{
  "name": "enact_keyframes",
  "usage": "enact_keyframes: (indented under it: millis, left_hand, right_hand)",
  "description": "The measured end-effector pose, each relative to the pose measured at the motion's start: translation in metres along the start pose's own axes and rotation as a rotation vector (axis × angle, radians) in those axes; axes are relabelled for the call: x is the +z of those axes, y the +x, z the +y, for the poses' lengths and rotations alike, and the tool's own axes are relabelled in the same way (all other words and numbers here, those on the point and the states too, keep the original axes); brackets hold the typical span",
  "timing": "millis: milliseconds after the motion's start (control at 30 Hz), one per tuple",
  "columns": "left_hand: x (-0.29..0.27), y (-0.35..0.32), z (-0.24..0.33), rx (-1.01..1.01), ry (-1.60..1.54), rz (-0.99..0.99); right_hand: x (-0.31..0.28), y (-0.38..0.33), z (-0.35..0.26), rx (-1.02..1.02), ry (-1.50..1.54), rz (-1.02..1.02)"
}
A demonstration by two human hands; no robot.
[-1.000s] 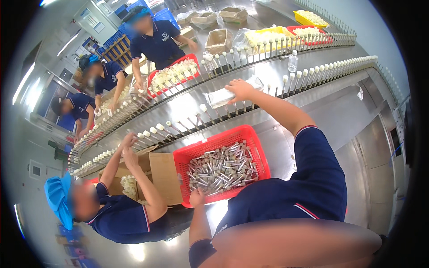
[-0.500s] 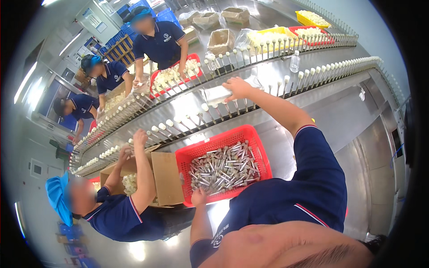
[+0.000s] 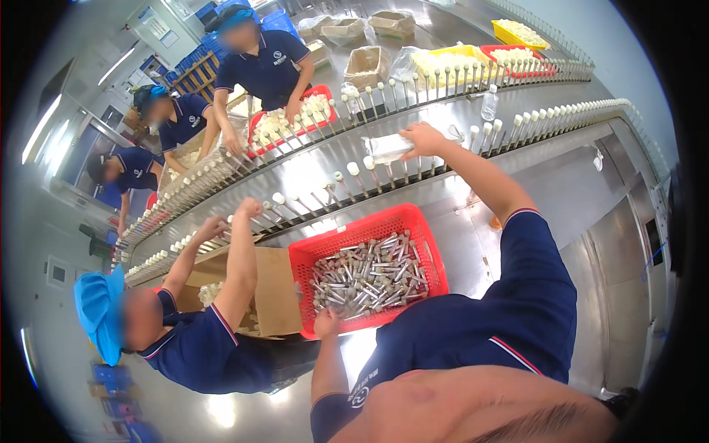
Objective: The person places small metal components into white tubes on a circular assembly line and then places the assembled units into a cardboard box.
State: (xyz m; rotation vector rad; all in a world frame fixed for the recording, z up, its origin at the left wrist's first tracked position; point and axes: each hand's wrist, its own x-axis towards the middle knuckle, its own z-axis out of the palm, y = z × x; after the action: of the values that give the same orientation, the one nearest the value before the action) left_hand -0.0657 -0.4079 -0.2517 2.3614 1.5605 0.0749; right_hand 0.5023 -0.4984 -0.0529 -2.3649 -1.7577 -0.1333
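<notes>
At the near-left corner of a red plastic basket [image 3: 432, 255], my left hand [image 3: 326, 325] is closed with its fingers curled. What lies inside them, if anything, I cannot make out. Metal rods with dull grey-brown heads [image 3: 369, 277] fill the basket in a loose heap. My right arm reaches across a row of upright rods with white tips [image 3: 353, 170]. Beyond that row my right hand [image 3: 424, 140] grips a white, silvery wrapped packet [image 3: 385, 148] over the metal worktop. Part of the packet is covered by my fingers.
On my left, a co-worker in a blue cap [image 3: 100, 314] works over an open cardboard box [image 3: 277, 288]. Across the curved line, other co-workers handle white pieces at a red basket [image 3: 325, 94]. A clear bottle [image 3: 489, 103] stands right of my hand, with yellow trays [image 3: 509, 33] behind.
My right hand has moved to the right, and the packet with it. My left hand stays at the basket's corner. The near co-worker's hands have moved up along the rod row.
</notes>
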Motion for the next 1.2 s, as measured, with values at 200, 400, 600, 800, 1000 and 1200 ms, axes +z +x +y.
enact_keyframes:
  millis: [200,400,600,800,1000,1200]
  left_hand:
    - [-0.014,-0.006,0.013,0.005,-0.040,0.001]
    - [-0.003,-0.003,0.007,0.000,-0.031,0.019]
    - [-0.005,-0.001,0.007,0.000,-0.005,-0.021]
    - [-0.009,0.001,0.008,0.003,-0.010,-0.051]
    - [-0.003,0.000,0.002,0.001,0.005,-0.053]
    - [-0.010,-0.003,0.015,-0.049,0.017,-0.053]
  right_hand:
    - [-0.017,0.021,-0.002,-0.025,0.021,0.143]
    - [0.017,0.024,-0.029,-0.114,-0.027,0.065]
    - [0.013,0.005,-0.007,-0.033,-0.001,0.049]
    - [-0.006,-0.002,0.007,0.011,-0.005,0.010]
    - [-0.031,0.034,-0.032,-0.089,0.068,0.226]
    - [0.028,0.042,-0.039,-0.121,0.015,0.033]
